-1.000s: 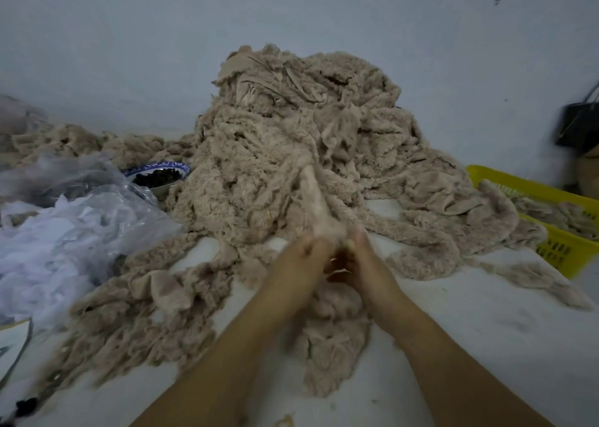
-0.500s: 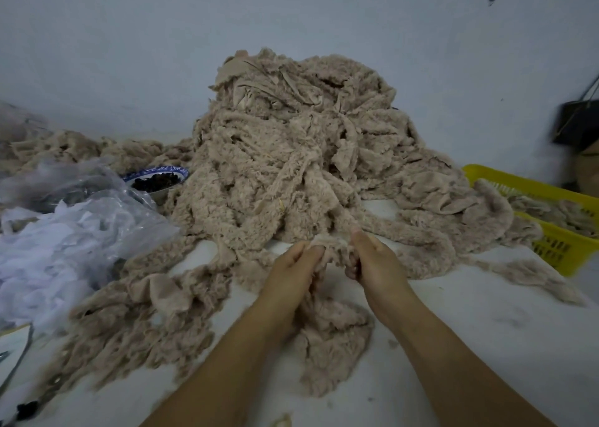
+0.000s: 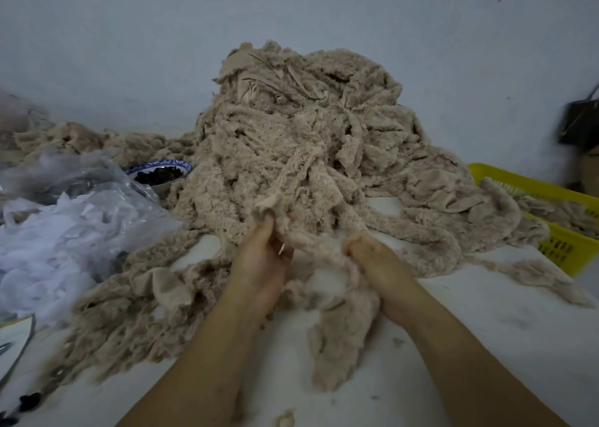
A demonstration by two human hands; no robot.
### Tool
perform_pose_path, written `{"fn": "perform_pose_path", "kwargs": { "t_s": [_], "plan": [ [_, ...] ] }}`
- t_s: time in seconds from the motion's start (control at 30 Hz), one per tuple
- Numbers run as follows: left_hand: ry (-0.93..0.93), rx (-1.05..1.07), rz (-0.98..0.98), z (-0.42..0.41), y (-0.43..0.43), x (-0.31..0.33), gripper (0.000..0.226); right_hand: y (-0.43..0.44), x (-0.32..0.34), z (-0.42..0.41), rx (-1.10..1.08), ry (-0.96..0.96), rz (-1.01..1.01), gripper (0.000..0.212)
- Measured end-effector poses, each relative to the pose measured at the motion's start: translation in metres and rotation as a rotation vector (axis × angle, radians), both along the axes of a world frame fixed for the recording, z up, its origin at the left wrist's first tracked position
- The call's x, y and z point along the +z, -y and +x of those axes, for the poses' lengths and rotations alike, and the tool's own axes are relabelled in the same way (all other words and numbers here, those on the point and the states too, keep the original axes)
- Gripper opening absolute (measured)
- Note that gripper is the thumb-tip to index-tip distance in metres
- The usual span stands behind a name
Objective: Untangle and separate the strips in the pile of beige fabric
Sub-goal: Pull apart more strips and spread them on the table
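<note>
Table (image 3: 486,345): white, lint-flecked, nearest the camera.
Loose strip end (image 3: 337,339): lies flat between the forearms.
Left hand (image 3: 259,261): fingers closed on a beige strip (image 3: 311,242), thumb up against its frayed end.
Right hand (image 3: 372,258): curled tight around the same strip, lower down.
Pile of beige fabric (image 3: 291,141): heaped just behind both hands, against the wall.
Left side: plastic bag (image 3: 74,219), patterned bowl (image 3: 162,172).
Right side: yellow basket (image 3: 564,242).

Left hand (image 3: 262,258) and right hand (image 3: 372,258) side by side, both clenched, forearms extended forward.
</note>
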State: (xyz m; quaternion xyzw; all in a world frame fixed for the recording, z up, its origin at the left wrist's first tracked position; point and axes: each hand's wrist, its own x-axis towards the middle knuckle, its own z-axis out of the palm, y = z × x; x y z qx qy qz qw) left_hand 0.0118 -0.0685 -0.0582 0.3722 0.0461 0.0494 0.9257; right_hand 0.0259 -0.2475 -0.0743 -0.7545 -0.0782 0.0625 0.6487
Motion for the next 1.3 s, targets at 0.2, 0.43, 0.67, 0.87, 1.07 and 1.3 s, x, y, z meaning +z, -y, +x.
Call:
{"fn": "perform_pose_path", "kwargs": {
  "t_s": [0.2,0.43,0.67,0.87,1.07,1.3],
  "plan": [
    [0.003,-0.042,-0.150,0.001,0.001,-0.003,0.016,0.010,0.007,0.002,-0.100,0.004,0.119,0.021],
    [0.065,-0.092,-0.098,0.001,-0.004,0.002,0.015,0.002,0.006,-0.012,0.286,0.101,-0.297,0.033],
    [-0.040,-0.011,-0.294,0.004,-0.018,0.002,0.028,0.010,0.010,-0.003,0.023,-0.113,0.321,0.031],
    [-0.089,0.081,-0.452,0.007,-0.031,-0.003,0.037,0.013,0.017,0.004,-0.130,-0.284,0.722,0.033],
    [-0.064,0.138,0.079,0.005,-0.015,-0.004,0.040,0.033,0.030,0.007,-0.206,-0.218,0.978,0.062],
    [0.001,0.117,1.064,-0.003,0.026,-0.034,0.035,0.012,0.019,-0.004,0.033,-0.173,0.439,0.028]
  ]
}}
